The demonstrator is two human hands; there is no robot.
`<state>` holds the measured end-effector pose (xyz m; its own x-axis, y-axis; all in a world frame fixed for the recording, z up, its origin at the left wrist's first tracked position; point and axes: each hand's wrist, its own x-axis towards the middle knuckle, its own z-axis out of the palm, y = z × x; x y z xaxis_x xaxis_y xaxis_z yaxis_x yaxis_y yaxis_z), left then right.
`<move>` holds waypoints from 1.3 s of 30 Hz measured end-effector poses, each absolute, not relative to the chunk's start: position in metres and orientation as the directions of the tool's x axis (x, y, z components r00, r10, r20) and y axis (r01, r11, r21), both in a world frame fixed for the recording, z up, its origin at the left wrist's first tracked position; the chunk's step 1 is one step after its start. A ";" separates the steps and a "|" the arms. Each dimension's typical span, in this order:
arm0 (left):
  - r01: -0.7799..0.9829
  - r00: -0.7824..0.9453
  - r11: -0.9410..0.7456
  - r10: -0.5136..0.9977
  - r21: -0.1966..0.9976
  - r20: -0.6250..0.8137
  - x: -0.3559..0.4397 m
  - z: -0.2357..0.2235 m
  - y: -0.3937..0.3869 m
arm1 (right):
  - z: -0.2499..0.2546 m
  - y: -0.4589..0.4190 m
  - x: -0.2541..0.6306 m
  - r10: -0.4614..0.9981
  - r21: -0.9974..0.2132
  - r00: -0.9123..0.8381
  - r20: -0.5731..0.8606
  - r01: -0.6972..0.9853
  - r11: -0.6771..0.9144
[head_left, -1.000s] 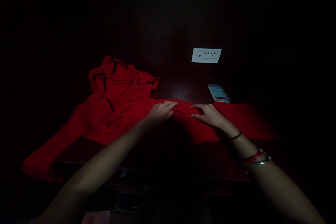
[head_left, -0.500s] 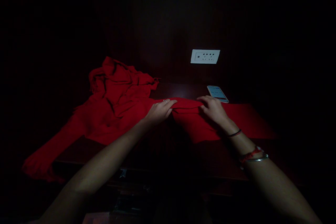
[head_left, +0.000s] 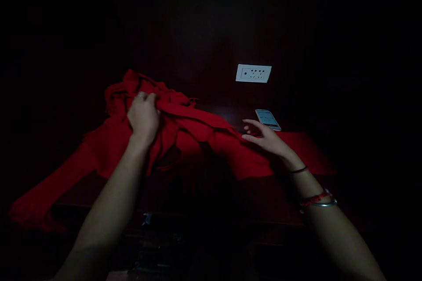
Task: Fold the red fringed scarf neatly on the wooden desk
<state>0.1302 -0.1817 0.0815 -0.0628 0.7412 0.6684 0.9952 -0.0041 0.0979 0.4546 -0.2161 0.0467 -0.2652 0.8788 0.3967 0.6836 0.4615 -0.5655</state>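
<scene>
A long red scarf (head_left: 244, 158) with fringed ends lies across the dark tabletop, bunched and wrinkled on the left and flatter on the right. My left hand (head_left: 144, 116) is closed on a fold of it over the bunched part, and a raised strip of cloth runs from there toward the right. Just above the flatter part hovers my right hand (head_left: 265, 137), its thumb and fingers apart with nothing between them. Whether its fingertips touch the cloth beneath, I cannot tell.
A phone (head_left: 268, 120) with a lit screen lies behind my right hand. On the dark wall at the back is a white socket plate (head_left: 253, 73). The table's front edge runs below the scarf, with dim objects underneath. Most surroundings are too dark to make out.
My left hand has moved left and away from me, pulling a fold of the scarf along. My right hand has let go of the cloth and its fingers have spread.
</scene>
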 end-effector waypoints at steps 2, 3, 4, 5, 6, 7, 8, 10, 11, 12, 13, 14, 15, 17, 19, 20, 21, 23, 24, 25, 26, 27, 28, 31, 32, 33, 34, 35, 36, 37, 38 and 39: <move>0.948 -0.319 0.261 0.773 0.184 0.549 0.110 0.086 -0.177 | 0.046 -0.218 0.455 0.867 -0.534 -0.330 0.373 0.688 0.492; 0.935 -0.355 0.296 0.797 0.197 0.488 0.107 0.086 -0.177 | 0.045 -0.218 0.456 0.866 -0.492 -0.373 0.334 0.714 0.498; 0.947 -0.316 0.251 0.837 0.201 0.446 0.109 0.085 -0.178 | 0.042 -0.218 0.456 0.865 -0.442 -0.416 0.281 0.743 0.502; 0.972 -0.203 0.128 0.883 0.198 0.424 0.117 0.084 -0.180 | 0.039 -0.217 0.456 0.863 -0.393 -0.453 0.225 0.768 0.506; 0.979 0.005 -0.091 0.904 0.182 0.428 0.129 0.083 -0.183 | 0.036 -0.216 0.456 0.861 -0.352 -0.476 0.179 0.786 0.508; 0.926 0.239 -0.337 0.871 0.168 0.430 0.144 0.082 -0.187 | 0.033 -0.215 0.456 0.862 -0.322 -0.482 0.156 0.800 0.506; 0.814 0.464 -0.559 0.789 0.159 0.402 0.160 0.080 -0.190 | 0.032 -0.213 0.456 0.865 -0.300 -0.477 0.157 0.811 0.502; 0.636 0.677 -0.750 0.655 0.180 0.336 0.193 0.073 -0.192 | 0.031 -0.211 0.457 0.872 -0.271 -0.438 0.220 0.831 0.486; 0.628 0.681 -0.754 0.653 0.193 0.331 0.207 0.068 -0.190 | 0.031 -0.210 0.458 0.874 -0.264 -0.407 0.265 0.841 0.472; 0.657 0.656 -0.727 0.682 0.199 0.323 0.220 0.062 -0.186 | 0.032 -0.210 0.458 0.873 -0.261 -0.377 0.309 0.849 0.459; 0.698 0.624 -0.687 0.722 0.203 0.299 0.230 0.055 -0.180 | 0.032 -0.209 0.459 0.869 -0.262 -0.350 0.349 0.854 0.449; 0.728 0.604 -0.652 0.757 0.215 0.251 0.238 0.049 -0.173 | 0.032 -0.208 0.459 0.864 -0.265 -0.325 0.385 0.857 0.441; 0.735 0.606 -0.629 0.777 0.252 0.172 0.245 0.043 -0.165 | 0.032 -0.207 0.460 0.859 -0.269 -0.303 0.412 0.860 0.433; 0.702 0.638 -0.609 0.768 0.370 0.054 0.253 0.037 -0.151 | 0.030 -0.204 0.461 0.859 -0.276 -0.277 0.431 0.866 0.417; 0.629 0.675 -0.595 0.737 0.501 0.029 0.259 0.039 -0.141 | 0.030 -0.204 0.463 0.872 -0.273 -0.269 0.408 0.876 0.398; 0.586 0.686 -0.586 0.727 0.559 0.043 0.261 0.042 -0.138 | 0.030 -0.206 0.464 0.878 -0.268 -0.274 0.392 0.879 0.394; 0.546 0.692 -0.574 0.719 0.610 0.056 0.263 0.046 -0.136 | 0.032 -0.209 0.466 0.881 -0.264 -0.290 0.372 0.877 0.401; 0.486 0.704 -0.529 0.709 0.696 0.048 0.266 0.055 -0.134 | 0.036 -0.219 0.468 0.883 -0.263 -0.360 0.302 0.858 0.440; 0.474 0.701 -0.489 0.712 0.732 0.022 0.268 0.059 -0.135 | 0.038 -0.226 0.469 0.879 -0.261 -0.406 0.251 0.846 0.465; 0.474 0.690 -0.437 0.724 0.765 -0.013 0.270 0.064 -0.135 | 0.040 -0.234 0.469 0.875 -0.251 -0.442 0.196 0.840 0.481; 0.473 0.671 -0.378 0.739 0.796 -0.048 0.273 0.068 -0.135 | 0.041 -0.242 0.467 0.880 -0.227 -0.451 0.149 0.850 0.475; 0.462 0.651 -0.319 0.755 0.827 -0.072 0.275 0.072 -0.136 | 0.042 -0.250 0.464 0.895 -0.187 -0.429 0.122 0.876 0.446; 0.436 0.634 -0.271 0.769 0.858 -0.079 0.279 0.077 -0.136 | 0.042 -0.257 0.460 0.915 -0.136 -0.386 0.121 0.906 0.400; 0.281 0.618 -0.254 0.786 0.925 0.027 0.290 0.096 -0.135 | 0.042 -0.272 0.448 0.936 -0.020 -0.266 0.231 0.961 0.278; 0.220 0.608 -0.282 0.788 0.934 0.095 0.295 0.104 -0.135 | 0.043 -0.274 0.445 0.926 -0.013 -0.255 0.279 0.963 0.269; 0.160 0.588 -0.314 0.792 0.936 0.165 0.298 0.112 -0.135 | 0.043 -0.275 0.445 0.911 -0.027 -0.252 0.326 0.961 0.275; 0.106 0.567 -0.345 0.791 0.933 0.228 0.301 0.120 -0.136 | 0.044 -0.275 0.445 0.897 -0.066 -0.242 0.371 0.956 0.285; 0.061 0.556 -0.366 0.785 0.929 0.273 0.304 0.128 -0.137 | 0.044 -0.273 0.448 0.883 -0.131 -0.216 0.416 0.947 0.293; 0.030 0.562 -0.373 0.773 0.927 0.293 0.305 0.134 -0.139 | 0.044 -0.270 0.451 0.871 -0.224 -0.167 0.463 0.928 0.297; 0.015 0.589 -0.367 0.755 0.930 0.289 0.304 0.140 -0.141 | 0.044 -0.266 0.456 0.861 -0.341 -0.093 0.499 0.893 0.294; 0.015 0.631 -0.352 0.729 0.936 0.264 0.303 0.144 -0.143 | 0.044 -0.261 0.460 0.859 -0.468 -0.001 0.511 0.838 0.280; 0.025 0.673 -0.333 0.703 0.942 0.231 0.301 0.147 -0.146 | 0.043 -0.256 0.465 0.868 -0.590 0.089 0.488 0.766 0.254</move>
